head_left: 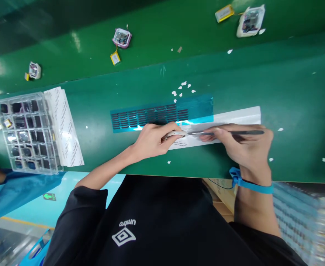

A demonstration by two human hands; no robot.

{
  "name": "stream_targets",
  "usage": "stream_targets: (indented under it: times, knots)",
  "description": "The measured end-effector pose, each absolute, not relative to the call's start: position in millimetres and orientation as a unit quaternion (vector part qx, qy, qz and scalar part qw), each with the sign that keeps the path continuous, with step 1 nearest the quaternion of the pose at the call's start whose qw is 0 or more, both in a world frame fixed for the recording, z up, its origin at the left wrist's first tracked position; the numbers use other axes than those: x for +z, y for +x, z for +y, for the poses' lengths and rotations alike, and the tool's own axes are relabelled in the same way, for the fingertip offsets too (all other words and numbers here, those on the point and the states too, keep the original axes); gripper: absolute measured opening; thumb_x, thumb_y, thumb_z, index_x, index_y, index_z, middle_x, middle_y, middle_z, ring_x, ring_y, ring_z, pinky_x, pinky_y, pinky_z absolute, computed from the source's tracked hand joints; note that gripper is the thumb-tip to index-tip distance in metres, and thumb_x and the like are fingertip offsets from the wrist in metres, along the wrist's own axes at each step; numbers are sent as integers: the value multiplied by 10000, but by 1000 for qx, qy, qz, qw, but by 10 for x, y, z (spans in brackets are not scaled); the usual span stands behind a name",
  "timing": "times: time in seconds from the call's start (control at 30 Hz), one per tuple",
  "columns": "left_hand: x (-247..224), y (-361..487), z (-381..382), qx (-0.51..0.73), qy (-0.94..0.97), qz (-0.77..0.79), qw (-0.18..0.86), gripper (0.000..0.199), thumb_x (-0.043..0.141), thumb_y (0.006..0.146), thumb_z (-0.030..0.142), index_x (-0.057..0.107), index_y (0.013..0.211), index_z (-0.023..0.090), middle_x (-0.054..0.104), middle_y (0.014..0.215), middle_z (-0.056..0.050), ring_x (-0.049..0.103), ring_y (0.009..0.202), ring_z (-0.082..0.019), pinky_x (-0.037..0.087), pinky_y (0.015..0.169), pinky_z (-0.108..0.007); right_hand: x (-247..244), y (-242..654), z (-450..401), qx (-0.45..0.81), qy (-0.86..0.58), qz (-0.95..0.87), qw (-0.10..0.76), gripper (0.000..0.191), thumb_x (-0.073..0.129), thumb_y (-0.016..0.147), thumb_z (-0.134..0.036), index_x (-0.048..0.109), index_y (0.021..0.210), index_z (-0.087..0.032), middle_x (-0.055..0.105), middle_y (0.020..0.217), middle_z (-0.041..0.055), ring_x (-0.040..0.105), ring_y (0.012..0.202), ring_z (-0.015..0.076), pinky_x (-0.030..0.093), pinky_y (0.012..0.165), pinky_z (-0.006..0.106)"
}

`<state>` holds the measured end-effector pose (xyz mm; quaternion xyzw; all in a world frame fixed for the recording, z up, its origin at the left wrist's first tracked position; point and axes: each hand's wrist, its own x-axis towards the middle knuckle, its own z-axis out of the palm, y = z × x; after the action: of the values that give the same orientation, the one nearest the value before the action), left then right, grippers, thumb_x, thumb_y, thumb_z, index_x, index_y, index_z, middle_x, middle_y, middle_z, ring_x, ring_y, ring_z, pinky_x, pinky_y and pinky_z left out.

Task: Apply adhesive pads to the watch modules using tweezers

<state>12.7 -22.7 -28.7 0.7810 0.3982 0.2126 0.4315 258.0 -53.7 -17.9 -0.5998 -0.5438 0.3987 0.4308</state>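
Note:
My left hand (pixel 152 141) pinches a small white device casing (pixel 176 133) on its edge, over the sheets at the front of the bench. From the other side, my right hand (pixel 241 147) grips dark tweezers (pixel 246 132) that lie nearly level. Their thin metal tips meet the right end of the casing; whether they hold a small part there I cannot tell. Beneath both hands lies a white printed backing sheet (pixel 241 114). A blue film strip (pixel 199 107) with rows of dark narrow pieces overlaps it, just beyond my left hand.
Small white stickers (pixel 183 84) lie scattered behind the film. A clear compartment tray (pixel 44 129) with device parts stands left, beside printed white sheets (pixel 68 133). Opened devices with yellow batteries (pixel 224 13) sit along the back. A co-worker's blue sleeve (pixel 26 188) is at far left.

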Motion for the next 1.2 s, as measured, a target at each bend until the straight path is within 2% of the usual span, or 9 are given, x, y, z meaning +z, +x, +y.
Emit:
stream_targets:
  times: [0.13, 0.33, 0.47, 0.6, 0.77, 0.87, 0.97, 1.07, 1.2]
  knots:
    - [-277, 134, -210, 201, 778, 402, 438, 221, 549, 1026, 310, 733, 1074, 198, 731, 738, 8, 575, 564, -96, 408, 582, -207, -215, 2652, -546, 416, -593, -539, 429, 183, 810, 860, -386, 829, 745, -243, 755, 633, 64, 729, 533, 230, 640, 550, 334]
    - [-233, 113, -138, 187, 774, 394, 459, 166, 586, 1012, 295, 717, 1054, 202, 726, 745, 18, 566, 572, -99, 400, 605, -215, -298, 2637, -555, 389, -604, -478, 506, 399, 823, 802, -603, 750, 648, -243, 709, 570, 58, 675, 460, 247, 603, 491, 391]
    - [-226, 111, -130, 201, 765, 396, 465, 136, 617, 996, 281, 714, 1035, 193, 691, 711, 33, 542, 559, -90, 383, 592, -208, -273, 2566, -535, 390, -603, -463, 519, 320, 855, 797, -545, 797, 745, -235, 738, 616, 71, 698, 498, 253, 620, 531, 401]
    - [-239, 117, -140, 210, 758, 398, 472, 135, 618, 995, 270, 716, 1032, 185, 732, 776, 16, 527, 555, -80, 384, 582, -206, -221, 2559, -537, 410, -595, -453, 521, 337, 882, 771, -522, 766, 645, -232, 701, 547, 61, 640, 412, 218, 556, 429, 341]
    - [-236, 119, -170, 220, 771, 388, 455, 136, 619, 996, 264, 725, 1044, 192, 721, 695, 30, 550, 529, -88, 395, 558, -215, -142, 2545, -578, 436, -585, -431, 530, 352, 877, 765, -549, 762, 652, -235, 670, 515, 18, 611, 392, 185, 517, 379, 299]
    - [-201, 121, -197, 281, 771, 320, 474, 167, 595, 1031, 282, 738, 1065, 204, 830, 974, -37, 662, 620, -93, 478, 591, -221, -128, 2511, -577, 444, -578, -416, 544, 398, 876, 756, -576, 732, 614, -234, 654, 500, 2, 589, 378, 167, 496, 359, 278]
    - [-154, 135, -223, 350, 756, 229, 503, 200, 556, 1051, 231, 752, 1020, 201, 777, 1298, -103, 766, 820, -119, 562, 666, -234, -144, 2483, -557, 453, -566, -402, 559, 442, 884, 738, -603, 705, 588, -227, 648, 494, -7, 557, 342, 150, 458, 317, 257]
    - [-128, 165, -249, 381, 737, 206, 519, 181, 588, 1037, 200, 765, 1002, 199, 760, 1329, -117, 785, 880, -138, 589, 679, -242, -165, 2464, -545, 460, -553, -390, 575, 446, 888, 732, -610, 692, 594, -235, 668, 520, -20, 571, 343, 147, 484, 322, 251]
    - [-135, 207, -287, 380, 701, 248, 551, 118, 668, 998, 226, 777, 995, 180, 805, 1221, -111, 776, 808, -131, 526, 552, -201, -176, 2456, -550, 459, -547, -387, 584, 388, 886, 756, -578, 731, 653, -237, 698, 549, -16, 628, 384, 173, 538, 358, 265]
